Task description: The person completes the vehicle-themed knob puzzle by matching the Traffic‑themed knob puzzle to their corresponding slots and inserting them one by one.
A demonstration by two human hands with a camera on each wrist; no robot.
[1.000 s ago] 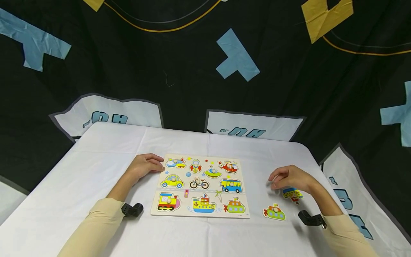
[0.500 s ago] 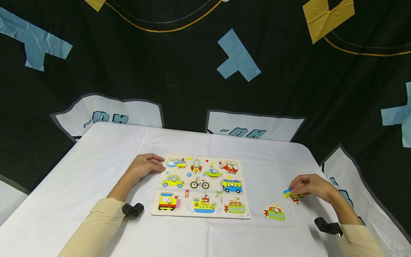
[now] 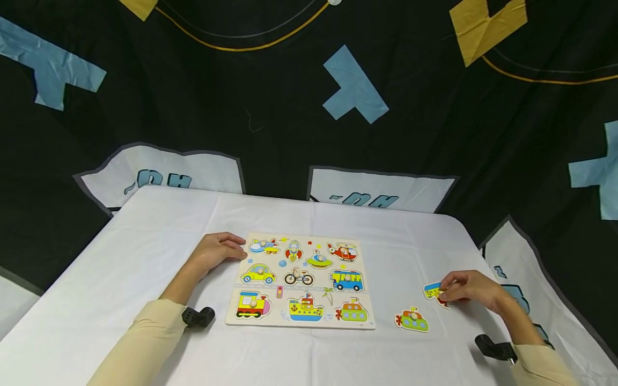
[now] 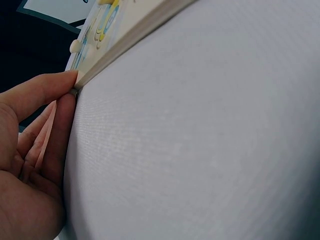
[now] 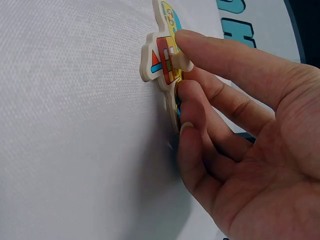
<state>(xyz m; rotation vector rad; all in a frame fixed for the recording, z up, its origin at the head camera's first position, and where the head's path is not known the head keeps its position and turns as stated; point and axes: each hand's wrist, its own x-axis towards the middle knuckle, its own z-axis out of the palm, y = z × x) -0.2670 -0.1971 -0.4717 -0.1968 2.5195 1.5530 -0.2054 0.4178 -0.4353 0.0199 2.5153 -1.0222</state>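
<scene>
My left hand [image 3: 219, 251] holds the left edge of a wooden peg puzzle board [image 3: 289, 318], its thumb [image 4: 55, 85] and finger pinching the edge near the far corner in the left wrist view. The board shows pictures of vehicles, several with small knobs. On the right of the table, my right hand [image 3: 473, 288] has its thumb and fingertips round the wooden knob [image 5: 182, 62] of a boat puzzle piece [image 3: 432, 290]. Its yellow and blue hull and red cabin show in the right wrist view; the fingers hide the rest.
A green submarine puzzle piece [image 3: 412, 320] with a knob lies between the board and my right hand. White cloth [image 3: 309, 356] covers the table. A black curtain [image 3: 270, 107] with taped blue shapes hangs behind it.
My right hand has moved right and toward me, from above the table onto the boat piece, and now pinches its knob. The left hand and the board stay put.
</scene>
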